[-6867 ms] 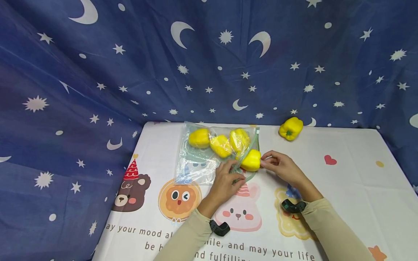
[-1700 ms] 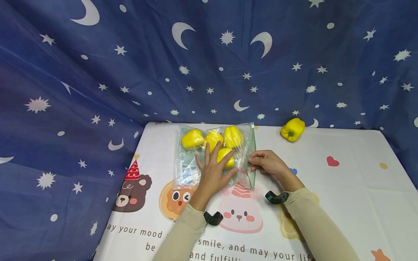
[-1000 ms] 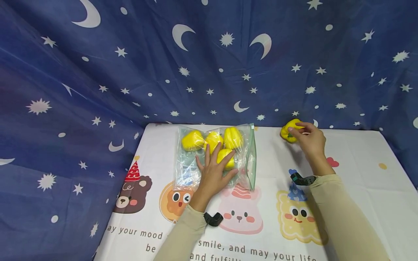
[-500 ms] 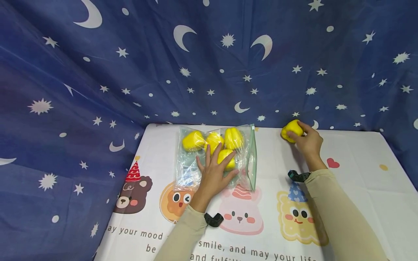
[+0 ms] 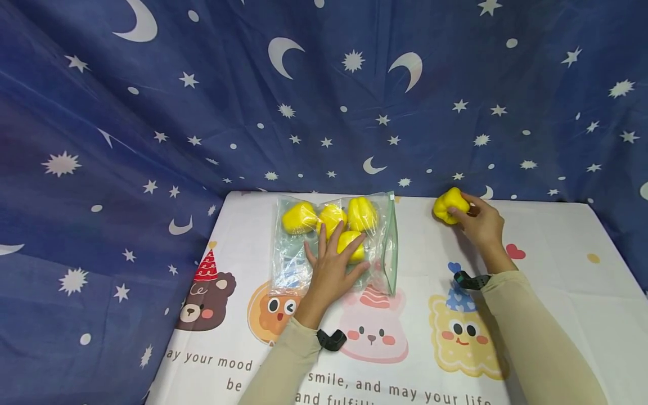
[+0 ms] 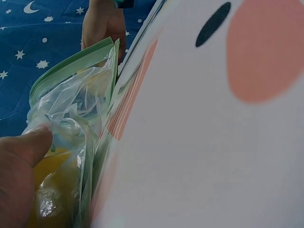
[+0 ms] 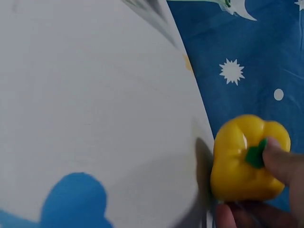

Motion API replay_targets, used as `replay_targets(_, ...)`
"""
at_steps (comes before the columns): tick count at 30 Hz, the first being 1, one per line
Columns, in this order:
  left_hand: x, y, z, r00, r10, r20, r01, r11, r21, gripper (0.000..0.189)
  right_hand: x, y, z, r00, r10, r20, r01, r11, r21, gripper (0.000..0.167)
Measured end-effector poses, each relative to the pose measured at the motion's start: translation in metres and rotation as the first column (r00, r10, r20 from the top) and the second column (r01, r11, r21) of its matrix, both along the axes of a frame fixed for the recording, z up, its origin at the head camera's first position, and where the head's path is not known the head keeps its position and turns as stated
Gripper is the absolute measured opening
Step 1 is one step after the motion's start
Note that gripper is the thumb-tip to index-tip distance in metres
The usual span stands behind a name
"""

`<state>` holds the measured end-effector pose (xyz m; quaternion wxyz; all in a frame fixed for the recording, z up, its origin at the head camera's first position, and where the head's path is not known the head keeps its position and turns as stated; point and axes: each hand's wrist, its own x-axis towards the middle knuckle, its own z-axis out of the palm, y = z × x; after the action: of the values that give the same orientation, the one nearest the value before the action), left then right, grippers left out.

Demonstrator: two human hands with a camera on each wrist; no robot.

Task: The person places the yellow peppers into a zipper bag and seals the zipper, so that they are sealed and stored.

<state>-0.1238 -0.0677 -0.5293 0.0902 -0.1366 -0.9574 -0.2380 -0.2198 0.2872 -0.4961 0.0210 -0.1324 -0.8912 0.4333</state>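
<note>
A clear zip bag [image 5: 291, 267] with a green zip strip lies flat at the table's back left, several yellow bell peppers [image 5: 362, 215] inside it. Across it my left hand [image 5: 330, 275] rests with fingers spread, pressing the plastic over the peppers. In the left wrist view the thumb [image 6: 33, 145] lies against the bag film [image 6: 71, 99], and the zip end stands slightly raised. At the back right my right hand [image 5: 483, 225] grips a single yellow bell pepper [image 5: 449, 205]. Its green stem [image 7: 256, 154] shows beside the thumb in the right wrist view.
The white tablecloth [image 5: 415, 315] carries printed cartoon figures and lettering. A dark blue curtain [image 5: 324, 95] with moons and stars hangs right behind the table's back edge and along its left side.
My right hand has left the bag's zip edge, moved right to the lone pepper and taken hold of it. Earlier, another pepper went into the bag; my left hand now lies over it.
</note>
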Motion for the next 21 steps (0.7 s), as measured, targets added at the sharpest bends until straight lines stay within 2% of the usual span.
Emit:
replay_targets(3,0.000,0.001,0.000,1.000,0.001,0.007,-0.001,1.000,0.001,0.063,0.007,0.002,-0.001,0.996,0.093,-0.003,-0.093,0.994,-0.063,0.070)
replay_targets(5,0.000,0.001,0.000,1.000,0.002,0.012,-0.002,1.000,0.000,0.063,0.011,0.003,-0.001,0.986,0.169,-0.005,-0.169,0.979,-0.115,0.071)
replay_targets(10,0.000,0.001,0.000,1.000,0.001,0.017,-0.001,1.000,0.001,0.063,0.022,0.001,0.000,0.936,0.353,0.004,-0.341,0.906,-0.250,0.068)
replay_targets(13,0.000,0.001,0.001,1.000,0.000,0.016,0.000,1.000,0.002,0.063,0.028,-0.004,0.000,0.883,0.470,0.005,-0.449,0.847,-0.284,0.066)
replay_targets(17,0.001,0.001,0.001,1.000,0.000,0.019,0.000,1.000,-0.001,0.063,0.033,-0.011,-0.003,0.788,0.615,-0.001,-0.576,0.737,-0.354,0.061)
replay_targets(19,0.001,0.001,0.001,1.000,0.001,0.021,-0.001,1.000,-0.003,0.063,0.034,-0.016,-0.005,0.747,0.664,0.003,-0.606,0.684,-0.406,0.059)
replay_targets(21,0.001,0.001,0.002,1.000,0.001,0.023,-0.001,1.000,-0.002,0.063,0.035,-0.021,-0.006,0.717,0.697,0.011,-0.624,0.649,-0.435,0.059)
